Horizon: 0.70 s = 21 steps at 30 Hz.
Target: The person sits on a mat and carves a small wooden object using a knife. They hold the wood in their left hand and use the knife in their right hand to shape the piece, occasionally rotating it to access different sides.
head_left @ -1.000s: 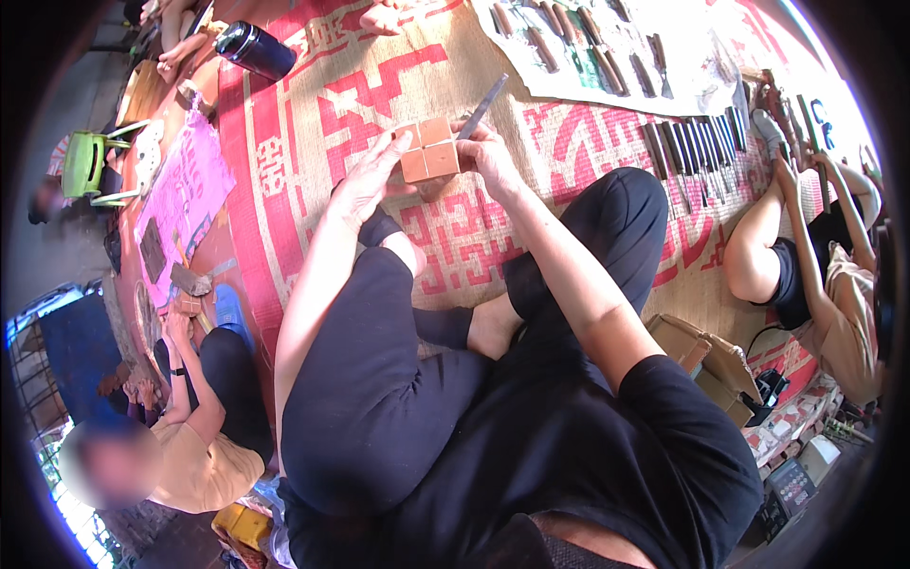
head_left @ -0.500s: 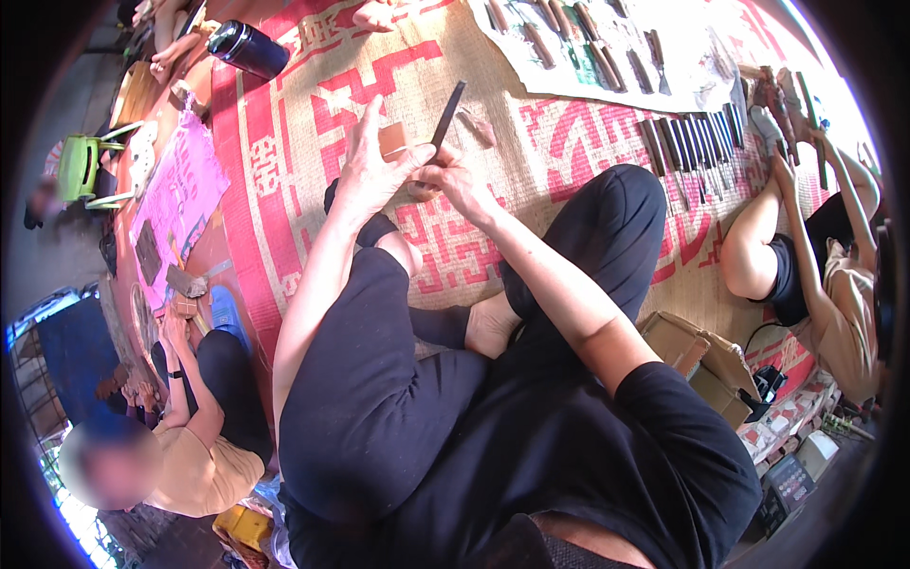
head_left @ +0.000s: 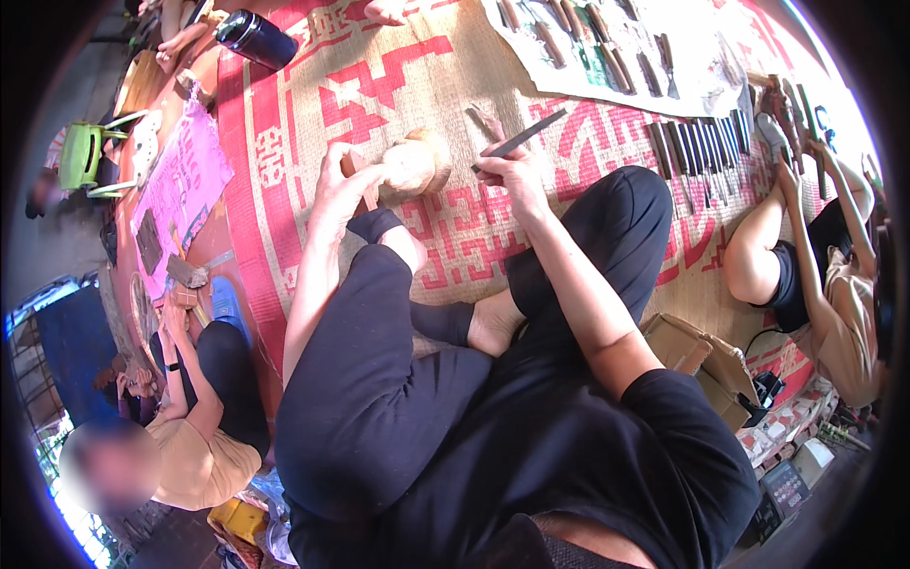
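My left hand [head_left: 334,201] is closed around a small reddish-brown wooden block [head_left: 355,169], above the mat near my left foot. To the right and apart from it, my right hand [head_left: 517,178] grips a long, flat, dark bar-shaped tool [head_left: 533,131], perhaps a file or blade; its far end slants up to the right. Between the hands, a pale, rounded wooden piece [head_left: 417,163] stands on the mat. A small brown piece [head_left: 487,123] lies just beyond my right hand, partly hidden by it.
I sit cross-legged on a red-and-straw mat [head_left: 389,76]. Carving tools lie on a white sheet [head_left: 592,81], and a row of chisels [head_left: 701,147] lies below it. A dark flask [head_left: 256,40] is at far left. Co-workers sit on both sides; a cardboard box [head_left: 697,370] stands right.
My hands have separated: the left moved left and lower with the block, the right moved right with the dark tool, which tilts flatter. The pale wooden piece between them is uncovered.
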Available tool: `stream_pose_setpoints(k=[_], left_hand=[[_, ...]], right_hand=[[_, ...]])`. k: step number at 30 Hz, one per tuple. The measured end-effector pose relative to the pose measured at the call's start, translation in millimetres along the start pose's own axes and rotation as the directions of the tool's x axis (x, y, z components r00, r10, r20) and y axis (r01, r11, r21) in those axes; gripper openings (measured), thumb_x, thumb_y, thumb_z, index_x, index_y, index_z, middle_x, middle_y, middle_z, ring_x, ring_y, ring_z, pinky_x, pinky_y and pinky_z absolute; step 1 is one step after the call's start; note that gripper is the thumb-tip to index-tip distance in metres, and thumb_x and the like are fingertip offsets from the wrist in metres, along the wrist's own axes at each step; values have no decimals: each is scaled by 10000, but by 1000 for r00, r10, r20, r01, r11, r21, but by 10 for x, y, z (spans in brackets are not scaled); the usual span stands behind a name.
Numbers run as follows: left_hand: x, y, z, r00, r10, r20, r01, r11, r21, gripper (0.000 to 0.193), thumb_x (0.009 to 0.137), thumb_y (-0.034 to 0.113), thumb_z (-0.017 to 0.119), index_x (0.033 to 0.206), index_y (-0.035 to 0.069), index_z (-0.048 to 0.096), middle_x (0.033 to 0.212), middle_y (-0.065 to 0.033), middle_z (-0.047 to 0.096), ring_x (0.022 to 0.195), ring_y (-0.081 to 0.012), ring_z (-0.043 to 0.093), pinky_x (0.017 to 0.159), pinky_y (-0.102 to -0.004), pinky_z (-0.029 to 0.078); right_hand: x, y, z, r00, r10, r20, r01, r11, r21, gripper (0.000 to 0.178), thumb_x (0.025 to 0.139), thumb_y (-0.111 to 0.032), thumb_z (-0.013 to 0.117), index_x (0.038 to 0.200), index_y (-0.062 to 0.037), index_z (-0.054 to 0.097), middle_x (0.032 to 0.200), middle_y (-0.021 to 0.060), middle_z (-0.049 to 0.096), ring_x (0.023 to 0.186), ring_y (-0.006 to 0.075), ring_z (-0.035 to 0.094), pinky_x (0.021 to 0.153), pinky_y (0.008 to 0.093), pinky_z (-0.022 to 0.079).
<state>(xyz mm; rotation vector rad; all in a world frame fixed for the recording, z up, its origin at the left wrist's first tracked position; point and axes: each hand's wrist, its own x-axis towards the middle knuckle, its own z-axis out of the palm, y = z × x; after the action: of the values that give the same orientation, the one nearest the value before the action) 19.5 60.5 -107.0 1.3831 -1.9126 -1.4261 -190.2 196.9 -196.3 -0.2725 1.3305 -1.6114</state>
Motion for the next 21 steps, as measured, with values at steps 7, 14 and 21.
stream_pose_setpoints(k=[7,14,21], left_hand=[[-176,3,65,1000,-6,-16,3,983,-184,339,736,89,713,996,109,496,867,-16,505,763,-92,524,662,-238,443],[-295,-12,286,999,33,9,-29,960,-278,328,743,89,733,960,94,487,899,-25,524,783,-95,527,702,-243,456],[-386,-42,293,989,142,47,-136,986,-101,357,728,117,739,995,77,505,967,-45,499,928,-140,515,813,-287,445]], right_hand=[[26,-41,-77,1000,6,-28,-5,1000,23,54,765,-22,673,812,-29,649,724,39,641,618,100,602,587,226,489],[129,-8,-196,996,-41,-80,45,998,40,89,752,-14,679,832,-20,639,738,54,636,631,112,603,608,230,489],[171,18,-276,1000,0,-20,2,997,78,99,746,-20,691,818,9,631,755,68,650,679,129,632,637,244,508]])
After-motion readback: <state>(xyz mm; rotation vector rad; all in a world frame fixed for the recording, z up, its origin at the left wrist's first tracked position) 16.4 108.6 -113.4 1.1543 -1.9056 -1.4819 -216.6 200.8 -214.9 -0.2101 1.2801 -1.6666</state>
